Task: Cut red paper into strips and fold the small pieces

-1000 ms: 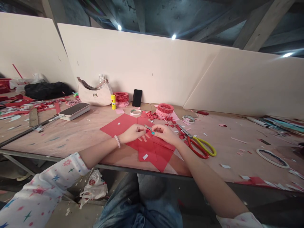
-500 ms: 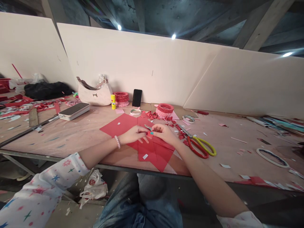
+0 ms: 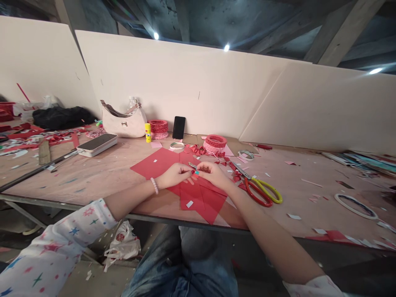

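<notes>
Both the left hand and the right hand are brought close together, a small paper piece being pinched between the fingertips above overlapped red paper sheets. Red-and-yellow-handled scissors are laid to the right on the wooden surface. Red paper coils, a glue stick and a phone are positioned farther back.

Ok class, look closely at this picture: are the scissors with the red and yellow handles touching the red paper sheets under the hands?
Apart. The head view shows a strip of table between the scissors and the red paper sheets.
</notes>
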Motion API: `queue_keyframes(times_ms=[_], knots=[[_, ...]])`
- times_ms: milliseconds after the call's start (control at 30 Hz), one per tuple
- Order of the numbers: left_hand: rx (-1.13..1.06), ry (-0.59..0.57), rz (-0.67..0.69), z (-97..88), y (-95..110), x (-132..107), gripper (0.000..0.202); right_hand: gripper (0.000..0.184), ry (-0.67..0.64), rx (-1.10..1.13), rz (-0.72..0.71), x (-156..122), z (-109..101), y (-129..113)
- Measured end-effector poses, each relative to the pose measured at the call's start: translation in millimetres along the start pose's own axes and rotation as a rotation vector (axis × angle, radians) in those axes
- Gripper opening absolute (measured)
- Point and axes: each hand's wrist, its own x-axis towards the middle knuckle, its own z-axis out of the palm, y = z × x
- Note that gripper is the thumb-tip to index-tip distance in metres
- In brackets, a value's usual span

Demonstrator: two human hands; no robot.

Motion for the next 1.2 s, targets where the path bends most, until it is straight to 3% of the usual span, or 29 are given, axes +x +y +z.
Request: queue_keyframes(times_ms=[267,433,600,800,1000,1200], knots=[[0.435,0.155,0.121,1.5,5,-1,0.026,0.011,0.123,-0.075,0.021,4,4,9],[0.595,0.218,0.179,1.5,4,-1,0.027,0.007,0.101,-0.05,-0.001,4,10,13],[0.515,0.222,0.175,2.9,4,0,0.03,0.006,0.14,-0.06,-0.034,3,10,8],[0.443,0.252,0.177,1.6,6,-2,0.031,0.008,0.1,0.105,0.047,2,6,0],[0.4,0.205,0.17,2.4,4,-2,0.03,0.005,0.111,0.035,-0.039,0,7,1],[0.059,0.037,-0.058,-0.7,-5,2,0.031,0.005,0.029,-0.079,-0.059,-3,5,1]])
